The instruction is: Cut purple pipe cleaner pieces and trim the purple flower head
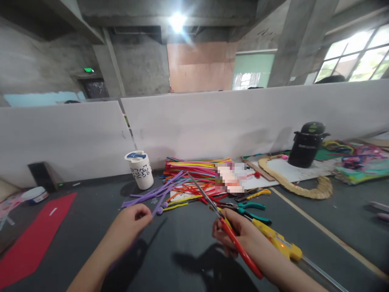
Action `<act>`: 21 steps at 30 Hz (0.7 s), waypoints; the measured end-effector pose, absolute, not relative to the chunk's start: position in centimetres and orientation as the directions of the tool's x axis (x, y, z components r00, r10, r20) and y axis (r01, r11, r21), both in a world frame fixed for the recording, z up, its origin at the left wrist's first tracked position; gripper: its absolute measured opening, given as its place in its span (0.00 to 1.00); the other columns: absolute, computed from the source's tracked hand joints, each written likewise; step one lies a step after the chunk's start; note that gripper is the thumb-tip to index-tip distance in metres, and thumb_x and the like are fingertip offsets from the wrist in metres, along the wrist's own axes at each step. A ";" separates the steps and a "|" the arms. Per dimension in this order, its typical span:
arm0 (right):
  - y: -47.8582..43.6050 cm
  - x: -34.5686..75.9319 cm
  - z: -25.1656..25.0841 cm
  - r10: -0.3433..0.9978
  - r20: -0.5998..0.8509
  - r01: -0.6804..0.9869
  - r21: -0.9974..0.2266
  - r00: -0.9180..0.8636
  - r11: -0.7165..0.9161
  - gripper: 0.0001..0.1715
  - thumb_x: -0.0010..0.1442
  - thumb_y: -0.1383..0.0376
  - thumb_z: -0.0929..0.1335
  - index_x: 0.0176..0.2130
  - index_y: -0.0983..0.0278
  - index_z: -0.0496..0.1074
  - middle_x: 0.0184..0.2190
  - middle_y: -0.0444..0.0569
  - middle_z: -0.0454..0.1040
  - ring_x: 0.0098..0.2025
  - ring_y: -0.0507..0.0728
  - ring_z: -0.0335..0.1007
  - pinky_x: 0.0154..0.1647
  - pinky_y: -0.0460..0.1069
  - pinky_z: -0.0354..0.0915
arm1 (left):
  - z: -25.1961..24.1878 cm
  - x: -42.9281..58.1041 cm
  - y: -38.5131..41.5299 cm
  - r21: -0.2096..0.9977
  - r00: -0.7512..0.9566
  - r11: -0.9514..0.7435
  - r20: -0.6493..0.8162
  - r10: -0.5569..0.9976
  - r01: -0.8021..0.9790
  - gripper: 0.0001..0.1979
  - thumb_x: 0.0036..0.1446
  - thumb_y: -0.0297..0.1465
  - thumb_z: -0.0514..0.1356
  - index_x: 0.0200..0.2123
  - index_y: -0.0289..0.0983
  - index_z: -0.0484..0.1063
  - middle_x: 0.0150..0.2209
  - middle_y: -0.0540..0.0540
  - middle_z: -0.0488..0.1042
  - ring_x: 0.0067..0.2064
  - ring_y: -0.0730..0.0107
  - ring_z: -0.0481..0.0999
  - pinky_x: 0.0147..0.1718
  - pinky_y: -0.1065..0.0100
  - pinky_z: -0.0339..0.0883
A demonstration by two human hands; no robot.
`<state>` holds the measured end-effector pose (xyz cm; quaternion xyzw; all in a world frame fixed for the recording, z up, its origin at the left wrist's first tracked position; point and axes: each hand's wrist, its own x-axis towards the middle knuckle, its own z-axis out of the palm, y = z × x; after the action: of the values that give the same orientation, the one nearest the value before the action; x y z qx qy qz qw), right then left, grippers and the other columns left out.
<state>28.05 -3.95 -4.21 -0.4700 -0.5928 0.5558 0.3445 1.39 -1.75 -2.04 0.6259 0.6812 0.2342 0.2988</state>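
Observation:
My left hand [135, 221] is closed in a pinch, with a purple pipe cleaner [156, 208] at its fingertips. In my right hand [234, 233] is a pair of scissors with red handles [240, 245]; the blades point up and away to the left. Beyond my left hand lie more purple pipe cleaners [148, 194], and two small purple coiled balls [159, 210] are close to its fingers. Past the scissors' tips is a pile of coloured pipe cleaners [194, 168]. Teal-handled pliers [252, 207] rest just beyond my right hand.
A yellow glue gun [276, 239] lies beside my right forearm. At the back stand a white cup [140, 172] and a black flask [305, 148]. A curved tan braided piece [313, 192] is at right, a red sheet [36, 239] at left. White partitions [197, 125] edge the table.

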 end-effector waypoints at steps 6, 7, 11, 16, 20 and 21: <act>-4.7 26.1 -3.6 0.923 -0.132 -0.086 -0.981 -0.361 -0.174 0.17 0.47 0.57 0.68 0.33 0.63 0.61 0.22 0.40 0.66 0.18 0.46 0.59 0.16 0.41 0.51 | -2.9 5.7 -5.1 0.894 0.299 0.193 -0.329 0.896 0.404 0.07 0.45 0.34 0.56 0.23 0.36 0.63 0.17 0.55 0.67 0.15 0.80 0.53 0.16 0.75 0.45; -4.8 26.1 -3.6 0.932 -0.121 -0.128 -0.976 -0.342 -0.174 0.16 0.47 0.58 0.68 0.32 0.63 0.61 0.20 0.40 0.65 0.17 0.46 0.58 0.16 0.41 0.51 | -3.5 6.0 -5.3 0.898 0.322 0.187 -0.328 0.888 0.399 0.07 0.45 0.33 0.56 0.23 0.36 0.63 0.17 0.54 0.67 0.16 0.80 0.55 0.17 0.75 0.47; -4.6 26.3 -3.8 0.967 -0.102 -0.322 -0.930 -0.232 -0.175 0.16 0.46 0.63 0.70 0.29 0.61 0.57 0.21 0.39 0.65 0.20 0.48 0.62 0.19 0.42 0.55 | -5.2 6.3 -5.3 0.916 0.404 0.157 -0.311 0.860 0.370 0.07 0.44 0.33 0.57 0.22 0.35 0.64 0.17 0.53 0.67 0.19 0.77 0.60 0.21 0.74 0.50; -4.4 26.3 -3.8 0.962 -0.115 -0.380 -0.902 -0.246 -0.205 0.18 0.42 0.66 0.71 0.29 0.61 0.57 0.28 0.42 0.67 0.23 0.50 0.65 0.19 0.44 0.57 | -5.9 6.3 -5.5 0.921 0.415 0.171 -0.316 0.853 0.349 0.07 0.44 0.33 0.57 0.24 0.35 0.64 0.17 0.52 0.67 0.18 0.78 0.58 0.19 0.74 0.47; -4.0 26.1 -3.7 0.950 -0.071 -0.380 -0.905 -0.304 -0.190 0.18 0.43 0.66 0.70 0.29 0.60 0.56 0.28 0.43 0.67 0.25 0.51 0.66 0.20 0.45 0.59 | -6.0 7.0 -5.6 0.928 0.373 0.185 -0.305 0.876 0.325 0.05 0.41 0.30 0.57 0.23 0.35 0.65 0.18 0.52 0.66 0.20 0.77 0.60 0.21 0.73 0.49; -3.9 26.1 -3.6 0.950 -0.055 -0.380 -0.908 -0.308 -0.175 0.18 0.43 0.65 0.70 0.29 0.60 0.56 0.29 0.43 0.67 0.26 0.52 0.67 0.20 0.45 0.59 | -5.9 7.2 -5.6 0.928 0.362 0.194 -0.309 0.879 0.319 0.04 0.41 0.29 0.57 0.23 0.35 0.65 0.18 0.53 0.65 0.20 0.76 0.61 0.21 0.73 0.50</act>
<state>26.06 -3.88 -3.60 -0.3365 -0.4237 0.6887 0.4826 7.21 -5.55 -5.90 0.5871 0.5105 0.2413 0.5800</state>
